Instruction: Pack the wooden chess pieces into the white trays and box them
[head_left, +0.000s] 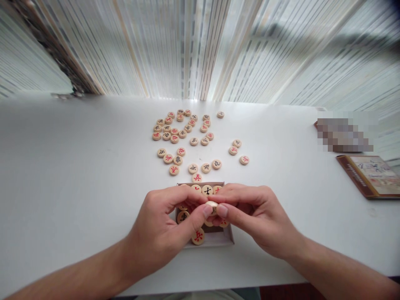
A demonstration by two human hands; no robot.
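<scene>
My left hand and my right hand meet above a small open cardboard box near the table's front edge. Together their thumbs and fingertips pinch one round wooden game piece, seen edge-on. The box under them holds several more wooden discs marked with red or black characters; the hands hide most of it. Just beyond the box, many similar discs lie scattered flat on the white table.
A brown-edged box lid with a printed picture lies at the right edge of the table. Behind it is a blurred-out object. Striped curtains hang behind the table's far edge.
</scene>
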